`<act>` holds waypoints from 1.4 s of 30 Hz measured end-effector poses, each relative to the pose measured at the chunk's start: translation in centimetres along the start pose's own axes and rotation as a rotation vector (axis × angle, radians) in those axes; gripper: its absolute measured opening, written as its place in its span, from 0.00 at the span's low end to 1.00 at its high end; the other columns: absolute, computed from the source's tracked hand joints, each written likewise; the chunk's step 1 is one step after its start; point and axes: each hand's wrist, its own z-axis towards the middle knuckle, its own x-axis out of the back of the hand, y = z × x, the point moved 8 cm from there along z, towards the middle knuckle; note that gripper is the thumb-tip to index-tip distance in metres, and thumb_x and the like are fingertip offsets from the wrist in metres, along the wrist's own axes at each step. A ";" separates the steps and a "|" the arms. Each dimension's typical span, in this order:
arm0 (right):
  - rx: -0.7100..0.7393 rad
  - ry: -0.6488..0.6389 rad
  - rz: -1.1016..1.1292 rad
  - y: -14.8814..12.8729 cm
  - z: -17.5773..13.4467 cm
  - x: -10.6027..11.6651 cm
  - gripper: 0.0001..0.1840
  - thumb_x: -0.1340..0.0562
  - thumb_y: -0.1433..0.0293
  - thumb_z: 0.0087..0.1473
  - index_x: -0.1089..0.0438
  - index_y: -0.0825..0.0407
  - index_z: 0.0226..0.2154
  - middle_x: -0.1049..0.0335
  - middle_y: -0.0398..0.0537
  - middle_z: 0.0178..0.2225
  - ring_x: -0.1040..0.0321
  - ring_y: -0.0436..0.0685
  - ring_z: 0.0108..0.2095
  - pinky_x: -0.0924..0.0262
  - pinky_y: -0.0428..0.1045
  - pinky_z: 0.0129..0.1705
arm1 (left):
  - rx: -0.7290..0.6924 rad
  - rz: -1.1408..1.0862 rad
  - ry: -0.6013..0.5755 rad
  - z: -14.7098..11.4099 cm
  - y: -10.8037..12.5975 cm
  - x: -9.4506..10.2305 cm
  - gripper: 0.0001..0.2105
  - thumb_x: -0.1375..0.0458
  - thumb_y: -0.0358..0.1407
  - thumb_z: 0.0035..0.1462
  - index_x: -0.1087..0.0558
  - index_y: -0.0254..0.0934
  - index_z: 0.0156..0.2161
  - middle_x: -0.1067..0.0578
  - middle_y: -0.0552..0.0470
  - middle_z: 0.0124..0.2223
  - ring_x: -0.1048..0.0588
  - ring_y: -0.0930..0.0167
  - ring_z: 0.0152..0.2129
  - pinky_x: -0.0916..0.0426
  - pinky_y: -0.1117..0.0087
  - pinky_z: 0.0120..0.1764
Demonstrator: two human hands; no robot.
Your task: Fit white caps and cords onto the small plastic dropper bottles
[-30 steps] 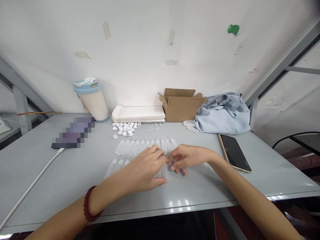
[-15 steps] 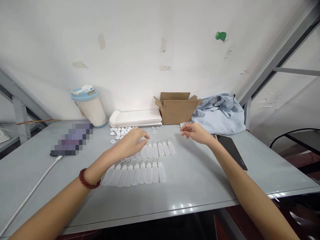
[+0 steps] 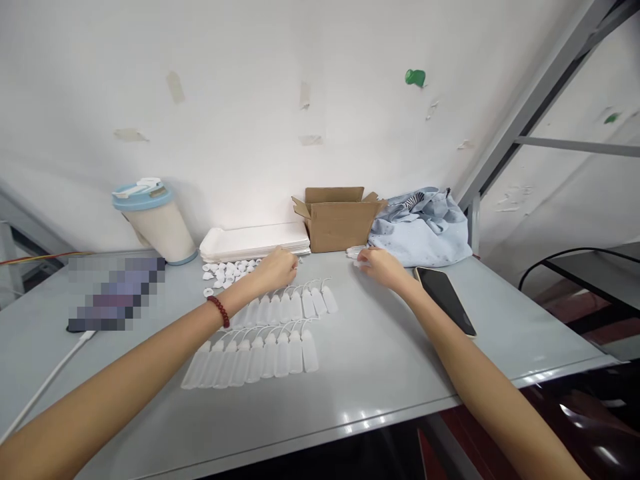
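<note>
My left hand [image 3: 276, 270], with a dark red bead bracelet at its wrist, is closed over the small white looped pieces behind the bottles. Its fingertips hide whatever they pinch. Beside it lies a pile of small white caps [image 3: 227, 272]. Two rows of translucent plastic bottles lie flat on the table, the back row [image 3: 285, 308] partly under my left wrist and the front row [image 3: 255, 359] nearer me; thin curved white strands extend from their tops. My right hand [image 3: 384, 268] has curled fingers at some small clear plastic pieces [image 3: 355, 252]; its grip is partly hidden.
A stack of white flat packets [image 3: 255, 241] and an open cardboard box [image 3: 343, 227] stand against the wall. Light blue cloth [image 3: 425, 233] lies right of the box, near a phone [image 3: 445, 300]. At left are a tumbler [image 3: 160, 223] and a blurred device with a white cable [image 3: 55, 373].
My left hand has moved forward and its fingers have closed at the small looped pieces. My right hand has lowered to the clear plastic pieces. The view has shifted slightly right.
</note>
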 end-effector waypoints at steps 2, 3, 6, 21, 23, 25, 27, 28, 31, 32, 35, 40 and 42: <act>0.003 -0.006 -0.016 0.0 0.0 -0.1 0.12 0.41 0.75 0.54 0.28 0.57 0.42 0.28 0.58 0.44 0.32 0.61 0.44 0.44 0.47 0.38 | 0.017 -0.034 0.016 -0.4 -0.4 0.6 0.09 0.48 0.28 0.46 0.25 0.35 0.23 0.23 0.45 0.26 0.26 0.63 0.29 0.36 0.67 0.34; 0.004 -0.008 -0.025 -0.1 0.0 -0.1 0.11 0.41 0.76 0.53 0.28 0.57 0.41 0.28 0.58 0.44 0.32 0.61 0.44 0.44 0.47 0.38 | 0.036 -0.059 0.027 -0.7 -0.6 1.0 0.10 0.48 0.29 0.47 0.24 0.35 0.25 0.22 0.46 0.28 0.26 0.63 0.30 0.36 0.67 0.35; 0.002 0.007 -0.052 -0.5 -0.2 0.2 0.10 0.41 0.77 0.53 0.27 0.59 0.37 0.28 0.61 0.42 0.32 0.63 0.44 0.44 0.48 0.37 | 0.113 -0.152 0.070 -1.9 -1.6 2.4 0.11 0.47 0.35 0.52 0.22 0.35 0.30 0.20 0.48 0.33 0.25 0.64 0.31 0.34 0.68 0.35; 0.368 0.287 0.502 -8.9 -4.0 2.9 0.09 0.38 0.68 0.55 0.29 0.56 0.38 0.28 0.49 0.32 0.35 0.52 0.29 0.42 0.46 0.30 | 0.401 -0.742 0.409 -8.5 -3.7 3.9 0.10 0.36 0.43 0.48 0.20 0.40 0.34 0.20 0.51 0.40 0.24 0.64 0.38 0.32 0.68 0.37; 0.411 0.257 0.672 -10.1 -4.9 3.1 0.10 0.38 0.66 0.55 0.29 0.55 0.38 0.29 0.47 0.32 0.37 0.50 0.28 0.43 0.45 0.27 | 0.293 -0.714 0.368 -8.6 -1.5 4.0 0.07 0.37 0.40 0.50 0.21 0.40 0.32 0.20 0.52 0.37 0.24 0.66 0.34 0.32 0.69 0.35; 0.435 0.208 0.778 -11.2 -5.7 3.1 0.09 0.38 0.66 0.55 0.29 0.54 0.37 0.29 0.46 0.33 0.38 0.49 0.27 0.43 0.44 0.26 | 0.179 -0.660 0.356 -8.8 0.7 4.1 0.05 0.38 0.38 0.52 0.21 0.40 0.32 0.20 0.53 0.36 0.25 0.68 0.33 0.32 0.70 0.34; 0.442 0.176 0.824 -11.8 -6.1 3.0 0.08 0.37 0.66 0.54 0.29 0.53 0.37 0.29 0.46 0.34 0.38 0.48 0.27 0.42 0.44 0.26 | 0.094 -0.607 0.362 -9.2 2.3 4.1 0.05 0.40 0.35 0.54 0.22 0.40 0.33 0.21 0.54 0.36 0.25 0.69 0.33 0.32 0.71 0.33; 0.443 0.169 0.831 -12.0 -6.3 2.9 0.08 0.37 0.67 0.54 0.30 0.53 0.37 0.29 0.46 0.34 0.38 0.48 0.27 0.42 0.45 0.27 | 0.064 -0.582 0.373 -9.3 2.9 4.1 0.05 0.41 0.34 0.55 0.22 0.40 0.33 0.21 0.54 0.36 0.25 0.70 0.34 0.32 0.72 0.32; 0.466 0.173 0.817 -12.2 -6.3 2.7 0.08 0.37 0.66 0.54 0.30 0.53 0.36 0.30 0.46 0.32 0.39 0.49 0.27 0.42 0.45 0.27 | 0.001 -0.511 0.424 -9.8 4.0 4.1 0.06 0.42 0.31 0.56 0.23 0.38 0.36 0.21 0.53 0.37 0.25 0.70 0.34 0.32 0.72 0.33; 0.482 0.181 0.808 -12.2 -6.4 2.7 0.08 0.37 0.66 0.54 0.30 0.53 0.36 0.30 0.46 0.32 0.39 0.49 0.27 0.42 0.45 0.27 | -0.016 -0.488 0.438 -9.9 4.2 4.2 0.06 0.43 0.30 0.56 0.23 0.38 0.37 0.21 0.53 0.37 0.25 0.70 0.34 0.31 0.71 0.34; 0.523 0.214 0.780 -12.3 -6.5 2.7 0.10 0.38 0.64 0.55 0.30 0.54 0.37 0.31 0.46 0.30 0.39 0.49 0.27 0.42 0.45 0.27 | -0.067 -0.430 0.449 -10.1 4.8 4.2 0.07 0.45 0.30 0.58 0.24 0.37 0.39 0.22 0.51 0.38 0.26 0.69 0.36 0.30 0.68 0.39; 0.510 0.223 0.750 -12.4 -6.6 2.9 0.11 0.39 0.62 0.56 0.30 0.54 0.37 0.31 0.47 0.30 0.39 0.50 0.27 0.42 0.46 0.27 | -0.146 -0.373 0.454 -10.3 5.8 4.2 0.11 0.50 0.29 0.61 0.25 0.37 0.41 0.22 0.49 0.39 0.27 0.67 0.37 0.30 0.65 0.40; 0.486 0.213 0.750 -12.3 -6.6 2.8 0.11 0.39 0.63 0.56 0.31 0.53 0.38 0.31 0.47 0.31 0.40 0.50 0.27 0.42 0.46 0.28 | -0.142 -0.395 0.457 -10.3 5.8 4.2 0.12 0.51 0.29 0.61 0.25 0.38 0.41 0.22 0.48 0.40 0.27 0.66 0.38 0.29 0.65 0.40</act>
